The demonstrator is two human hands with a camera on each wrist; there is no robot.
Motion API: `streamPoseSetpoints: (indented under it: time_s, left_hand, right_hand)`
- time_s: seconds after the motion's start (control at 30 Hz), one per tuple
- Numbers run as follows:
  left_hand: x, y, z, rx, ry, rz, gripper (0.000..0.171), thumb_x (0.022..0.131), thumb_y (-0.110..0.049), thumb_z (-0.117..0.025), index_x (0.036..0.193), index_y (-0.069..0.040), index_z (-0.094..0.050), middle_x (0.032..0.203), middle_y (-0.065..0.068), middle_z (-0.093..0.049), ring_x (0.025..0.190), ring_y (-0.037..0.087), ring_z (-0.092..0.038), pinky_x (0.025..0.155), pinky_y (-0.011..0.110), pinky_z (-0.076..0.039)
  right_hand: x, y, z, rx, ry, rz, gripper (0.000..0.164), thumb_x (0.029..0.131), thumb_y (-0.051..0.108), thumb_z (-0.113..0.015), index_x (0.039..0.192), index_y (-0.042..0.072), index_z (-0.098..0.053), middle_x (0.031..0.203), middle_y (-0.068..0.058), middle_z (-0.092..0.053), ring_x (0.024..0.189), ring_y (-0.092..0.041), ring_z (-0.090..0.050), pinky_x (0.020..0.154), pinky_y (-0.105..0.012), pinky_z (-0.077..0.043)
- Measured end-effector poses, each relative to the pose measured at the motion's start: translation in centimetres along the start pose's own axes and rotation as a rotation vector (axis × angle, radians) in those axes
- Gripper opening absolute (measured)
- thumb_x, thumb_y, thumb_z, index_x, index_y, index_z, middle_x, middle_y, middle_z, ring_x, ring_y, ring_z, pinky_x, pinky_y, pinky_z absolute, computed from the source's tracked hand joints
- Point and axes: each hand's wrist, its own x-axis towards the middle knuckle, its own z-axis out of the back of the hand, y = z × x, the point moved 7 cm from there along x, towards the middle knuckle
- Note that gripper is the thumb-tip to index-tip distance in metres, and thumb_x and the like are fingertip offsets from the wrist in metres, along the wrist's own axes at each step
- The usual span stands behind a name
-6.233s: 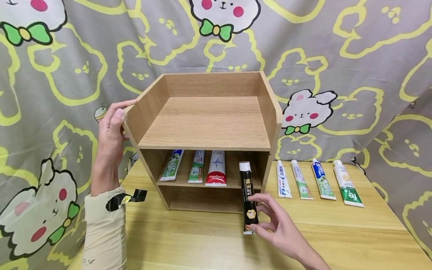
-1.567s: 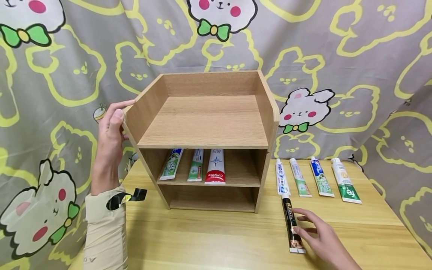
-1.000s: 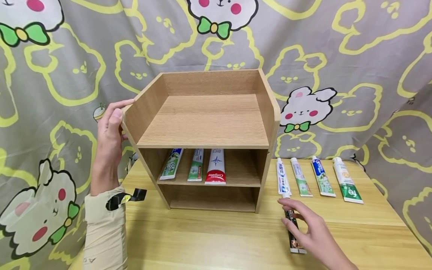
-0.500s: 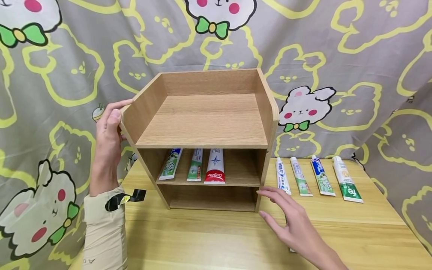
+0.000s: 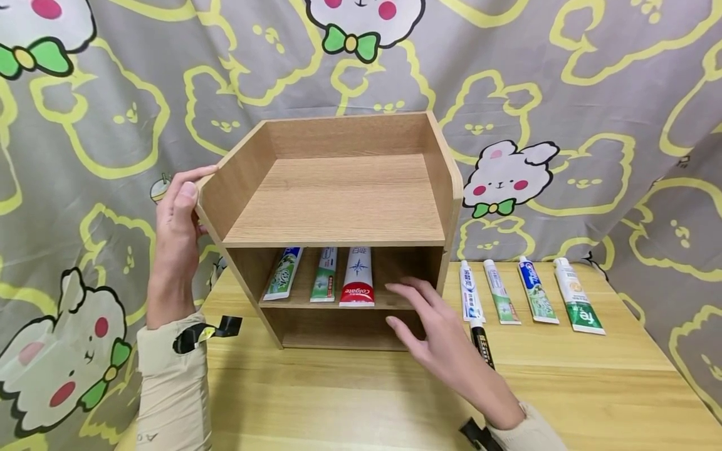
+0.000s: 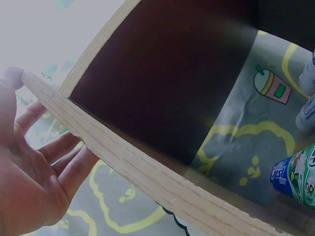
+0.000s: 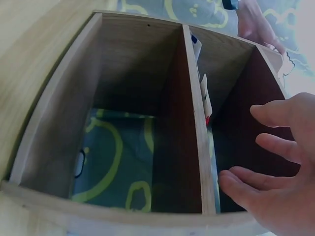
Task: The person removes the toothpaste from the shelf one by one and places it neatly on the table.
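Note:
My left hand (image 5: 177, 250) grips the upper left side panel of a wooden desktop shelf (image 5: 338, 200); in the left wrist view its thumb and fingers lie on opposite sides of the panel's edge. My right hand (image 5: 442, 338) reaches in front of the middle compartment, fingers apart and holding nothing. Its fingertips are just right of a red and white Colgate toothpaste tube (image 5: 358, 275). Left of that lie a green and white toothpaste tube (image 5: 324, 275) and a blue and green one (image 5: 284, 274). A black toothpaste tube (image 5: 481, 343) lies on the table, partly hidden behind my right forearm.
Right of the shelf lie several toothpaste tubes in a row: a blue and white one (image 5: 470, 292), a slim green one (image 5: 502, 293), a blue and green one (image 5: 538, 290) and a green and white one (image 5: 578, 297). A patterned curtain (image 5: 507, 50) hangs behind the wooden table (image 5: 316, 401).
The black tube, earlier held before the shelf, now lies on the table at right. My right hand has let it go and moved left to the middle compartment. The left hand keeps its grip.

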Motion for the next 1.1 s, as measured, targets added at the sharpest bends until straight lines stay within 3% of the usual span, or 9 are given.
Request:
streamPoseSetpoints:
  time_s: [0.17, 0.47, 0.77, 0.97, 1.1]
  left_hand:
    - [0.1, -0.1, 0.0, 0.008, 0.001, -0.006, 0.042, 0.101, -0.030, -0.048, 0.132, -0.009, -0.067, 0.127, 0.017, -0.055, 0.098, 0.030, -0.056, 0.059, 0.029, -0.052]
    - [0.1, 0.0, -0.2, -0.002, 0.007, -0.003, 0.042, 0.101, -0.030, -0.048, 0.132, -0.009, -0.067, 0.127, 0.017, -0.056, 0.098, 0.030, -0.057, 0.059, 0.029, -0.052]
    - [0.1, 0.1, -0.1, -0.007, -0.002, -0.001, 0.042, 0.101, -0.029, -0.049, 0.131, -0.008, -0.068, 0.127, 0.017, -0.056, 0.098, 0.030, -0.057, 0.060, 0.029, -0.053]
    - [0.1, 0.1, 0.0, -0.010, -0.009, -0.016, 0.042, 0.101, -0.029, -0.049, 0.131, -0.007, -0.068, 0.126, 0.018, -0.056, 0.096, 0.030, -0.057, 0.059, 0.029, -0.053]
    - [0.1, 0.0, -0.1, -0.011, -0.007, -0.017, 0.042, 0.100, -0.028, -0.049, 0.131, -0.008, -0.068, 0.124, 0.017, -0.055, 0.095, 0.030, -0.057, 0.058, 0.028, -0.052]
  right_hand:
    - [1.9, 0.3, -1.0, 0.007, -0.025, 0.002, 0.047, 0.093, 0.022, -0.077, 0.137, 0.015, -0.062, 0.132, -0.007, -0.060, 0.113, -0.023, -0.063, 0.091, -0.044, -0.055]
    - [4.6, 0.0, -2.9, 0.012, -0.005, -0.090, 0.044, 0.094, 0.019, -0.074, 0.136, 0.013, -0.064, 0.140, -0.017, -0.058, 0.125, -0.031, -0.056, 0.101, -0.051, -0.049]
    - [6.5, -1.3, -5.6, 0.038, 0.085, -0.219, 0.049, 0.094, 0.022, -0.074, 0.141, 0.011, -0.061, 0.134, -0.017, -0.057, 0.123, -0.031, -0.052, 0.094, -0.047, -0.052]
    - [7.3, -1.3, -6.8, 0.000, 0.139, -0.261, 0.055, 0.095, 0.029, -0.072, 0.147, 0.016, -0.056, 0.134, -0.020, -0.059, 0.138, -0.038, -0.043, 0.105, -0.059, -0.043]
    - [7.6, -1.1, -7.3, -0.061, 0.182, -0.283, 0.055, 0.095, 0.027, -0.069, 0.148, 0.019, -0.056, 0.141, -0.021, -0.055, 0.139, -0.042, -0.042, 0.107, -0.066, -0.038]
